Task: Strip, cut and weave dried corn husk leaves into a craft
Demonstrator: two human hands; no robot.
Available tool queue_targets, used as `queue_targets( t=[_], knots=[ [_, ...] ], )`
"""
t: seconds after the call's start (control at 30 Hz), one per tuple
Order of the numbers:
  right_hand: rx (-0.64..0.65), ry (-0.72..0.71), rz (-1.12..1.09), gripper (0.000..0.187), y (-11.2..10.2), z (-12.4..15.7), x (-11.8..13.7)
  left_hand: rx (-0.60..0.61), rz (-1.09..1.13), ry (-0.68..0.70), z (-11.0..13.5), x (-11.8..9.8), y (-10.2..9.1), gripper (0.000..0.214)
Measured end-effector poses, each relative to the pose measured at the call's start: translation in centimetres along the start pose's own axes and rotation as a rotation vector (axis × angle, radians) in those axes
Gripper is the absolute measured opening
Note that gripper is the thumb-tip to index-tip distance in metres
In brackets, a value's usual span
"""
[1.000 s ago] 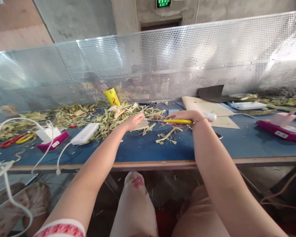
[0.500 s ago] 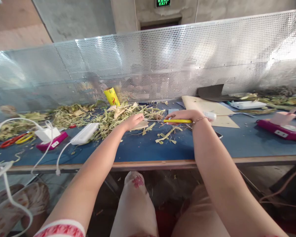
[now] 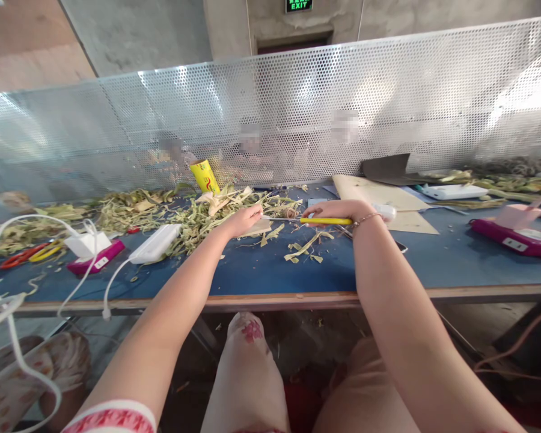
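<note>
My right hand [image 3: 331, 209] is wrapped over a tool with a yellow handle [image 3: 325, 221], held level above the table. From the handle a thin metal shaft [image 3: 282, 219] points left toward my left hand [image 3: 246, 219]. The fingers of the left hand are pressed together at the far end of that shaft, and what lies in them is too small to name. Behind and beside the left hand spreads a heap of dried, pale green plant strips [image 3: 198, 219]. A small brown ball of twine-like material [image 3: 290, 213] sits just beyond the shaft. Loose strips [image 3: 304, 248] lie in front.
A yellow tube [image 3: 204, 176] stands tilted behind the heap. To the left are a white power bank [image 3: 155, 244] with a cable, a purple socket block [image 3: 94, 258] and red-handled scissors [image 3: 22, 255]. Cardboard sheets [image 3: 379, 195] and another purple block [image 3: 514, 239] lie right. A perforated metal screen [image 3: 288, 108] closes the back.
</note>
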State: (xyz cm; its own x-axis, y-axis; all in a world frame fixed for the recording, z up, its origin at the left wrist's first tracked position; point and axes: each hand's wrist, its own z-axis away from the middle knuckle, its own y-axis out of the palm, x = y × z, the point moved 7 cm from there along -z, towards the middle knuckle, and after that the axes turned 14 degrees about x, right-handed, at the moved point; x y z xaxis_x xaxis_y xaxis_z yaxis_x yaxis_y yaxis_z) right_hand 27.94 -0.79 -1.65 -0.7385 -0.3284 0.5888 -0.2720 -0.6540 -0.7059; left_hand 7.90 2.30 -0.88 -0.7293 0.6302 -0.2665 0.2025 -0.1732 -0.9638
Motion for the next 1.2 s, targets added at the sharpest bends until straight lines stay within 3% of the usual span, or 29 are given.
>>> queue_targets(
  t=[0.73, 0.93, 1.2],
  knots=[
    [-0.069, -0.003, 0.19, 0.042, -0.6, 0.6, 0.8, 0.018, 0.006, -0.006, 0.2, -0.3, 0.1, 0.025],
    [0.003, 0.016, 0.067, 0.047, -0.1, 0.1, -0.5, 0.006, -0.009, -0.015, 0.1, 0.3, 0.0, 0.027],
    [-0.024, -0.012, 0.048, 0.048, 0.0, 0.6, -0.1, -0.052, -0.132, -0.099, 0.4, 1.7, -1.2, 0.028]
  ],
)
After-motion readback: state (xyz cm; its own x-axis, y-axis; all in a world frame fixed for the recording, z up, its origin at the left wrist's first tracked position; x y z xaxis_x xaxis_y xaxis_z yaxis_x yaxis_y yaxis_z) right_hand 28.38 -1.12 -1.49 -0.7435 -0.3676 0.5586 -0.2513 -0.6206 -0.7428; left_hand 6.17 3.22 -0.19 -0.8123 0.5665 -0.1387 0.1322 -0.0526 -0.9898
